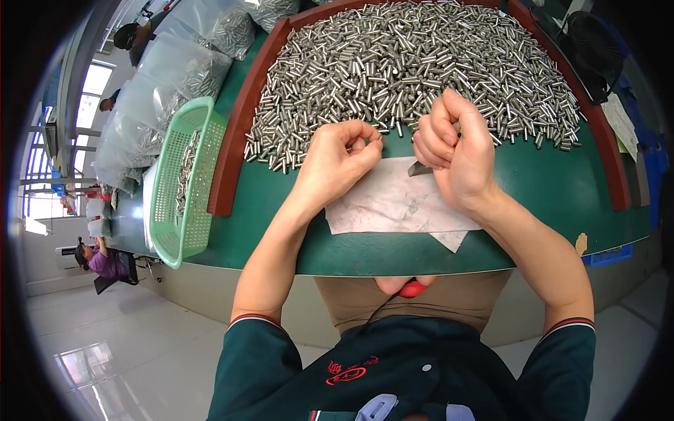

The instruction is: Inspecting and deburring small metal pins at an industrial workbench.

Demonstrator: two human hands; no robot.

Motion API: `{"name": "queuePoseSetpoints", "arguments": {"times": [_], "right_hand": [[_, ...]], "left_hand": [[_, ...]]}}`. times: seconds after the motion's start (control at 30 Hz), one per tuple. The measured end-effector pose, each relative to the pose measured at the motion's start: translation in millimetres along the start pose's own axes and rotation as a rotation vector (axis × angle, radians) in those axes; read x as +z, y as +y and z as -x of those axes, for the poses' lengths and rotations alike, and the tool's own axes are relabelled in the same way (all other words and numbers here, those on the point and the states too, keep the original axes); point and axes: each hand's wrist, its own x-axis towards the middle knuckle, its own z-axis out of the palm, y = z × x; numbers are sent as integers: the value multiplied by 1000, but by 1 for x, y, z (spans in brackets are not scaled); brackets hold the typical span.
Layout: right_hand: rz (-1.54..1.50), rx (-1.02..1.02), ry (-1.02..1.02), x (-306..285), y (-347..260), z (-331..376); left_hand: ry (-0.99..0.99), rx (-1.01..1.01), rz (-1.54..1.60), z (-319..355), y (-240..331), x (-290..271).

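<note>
A broad heap of short, shiny metal pins [400, 63] covers the green tabletop in front of me. At its near edge my left hand [337, 158] is closed in a pinch; a tiny dark bit shows at the fingertips, too small to make out. To the right, my right hand [460, 151] is raised with its fingers curled in. From under those fingers sticks a grey, flat-ended tool [419, 169], the rest of it hidden in the palm. Below both hands lies a stained whitish cloth [393, 207].
Reddish-brown rails [232, 158] frame the heap. On the left stands a green perforated basket [200, 228] holding some pins, with clear bags of metal parts [168, 77] beyond. A black fan [593, 45] is at the far right. Other people, one in purple [105, 263], are at the left.
</note>
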Motion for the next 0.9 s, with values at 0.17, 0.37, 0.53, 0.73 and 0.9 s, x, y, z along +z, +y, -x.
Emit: {"name": "queuePoseSetpoints", "arguments": {"times": [0.17,0.37,0.53,0.73,0.9], "right_hand": [[2,-9,1,-1,0,0],[-7,-7,-4,0,0,0],[-10,-12,-4,-1,0,0],[-2,-21,-10,-1,1,-1],[2,-21,0,-2,1,0]], "left_hand": [[-88,3,-66,4,9,-2],[-259,32,-148,13,15,1],[-235,23,-195,12,15,2],[-222,15,-188,12,15,4],[-269,-47,13,10,17,2]]}}
